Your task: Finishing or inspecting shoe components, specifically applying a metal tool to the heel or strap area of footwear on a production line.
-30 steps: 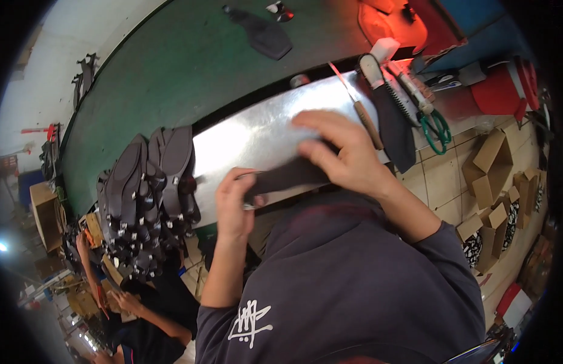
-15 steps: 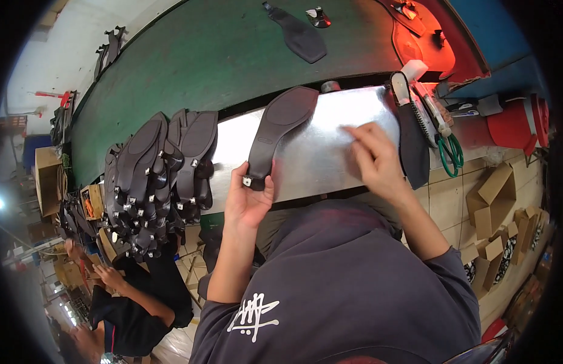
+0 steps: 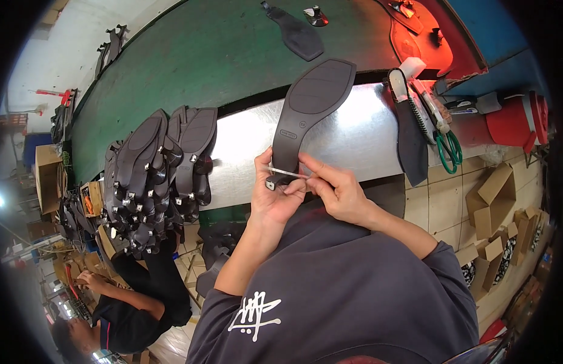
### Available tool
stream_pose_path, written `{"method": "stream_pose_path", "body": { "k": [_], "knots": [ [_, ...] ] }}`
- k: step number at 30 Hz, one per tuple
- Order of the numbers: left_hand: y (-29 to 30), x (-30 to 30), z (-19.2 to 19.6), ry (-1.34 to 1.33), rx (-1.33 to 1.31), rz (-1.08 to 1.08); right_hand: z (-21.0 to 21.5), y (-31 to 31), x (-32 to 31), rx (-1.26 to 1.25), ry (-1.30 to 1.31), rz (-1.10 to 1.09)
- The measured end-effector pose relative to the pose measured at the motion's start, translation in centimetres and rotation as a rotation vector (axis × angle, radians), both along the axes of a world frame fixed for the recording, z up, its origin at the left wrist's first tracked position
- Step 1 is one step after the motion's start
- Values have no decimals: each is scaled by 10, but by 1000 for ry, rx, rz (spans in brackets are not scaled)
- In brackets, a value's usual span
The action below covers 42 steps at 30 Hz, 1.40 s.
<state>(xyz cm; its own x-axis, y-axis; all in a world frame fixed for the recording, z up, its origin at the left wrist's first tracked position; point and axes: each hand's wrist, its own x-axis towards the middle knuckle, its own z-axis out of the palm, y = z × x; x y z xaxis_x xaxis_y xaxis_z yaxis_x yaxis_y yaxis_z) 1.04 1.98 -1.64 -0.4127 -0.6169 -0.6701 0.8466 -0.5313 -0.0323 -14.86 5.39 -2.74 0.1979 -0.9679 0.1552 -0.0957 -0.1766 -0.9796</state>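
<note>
A dark brown shoe sole (image 3: 321, 88) stands out over the metal work surface, its rounded front part pointing away from me. My left hand (image 3: 273, 203) grips its heel end, where a small heel with a pale square tip shows. Across the sole just above this heel lies a thin whitish strip or stick (image 3: 286, 172); its exact kind cannot be made out. The fingers of my right hand (image 3: 341, 193) are pinched at the strip's right end, beside the sole's edge. A heap of similar soles with heels (image 3: 145, 188) rests to the left.
A metal plate (image 3: 239, 164) borders the green tabletop (image 3: 172, 67). On the right lie a dark sole (image 3: 410, 142), green-handled scissors (image 3: 449, 148) and a brush. Red light falls on the soles at the far right. Cardboard boxes (image 3: 495, 197) stand on the floor; a co-worker (image 3: 132, 315) sits lower left.
The sole has shifted right and closer, carried by my left hand. My right hand has come down and left to the heel end, where the thin whitish strip now shows.
</note>
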Motion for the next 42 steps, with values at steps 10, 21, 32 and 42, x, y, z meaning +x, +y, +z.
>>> {"method": "stream_pose_path", "body": {
  "k": [10, 21, 32, 42],
  "knots": [
    [3, -4, 0, -290, -100, 7, 8, -4, -21, 452, -250, 136],
    [-1, -9, -4, -1140, -603, 126, 21, 3, -3, 871, -549, 228],
    [-4, -13, 9, -1123, -482, 177, 15, 2, -6, 190, 59, 81],
    [-3, 2, -3, -810, -369, 41, 18, 8, -2, -353, 337, 78]
  ]
}}
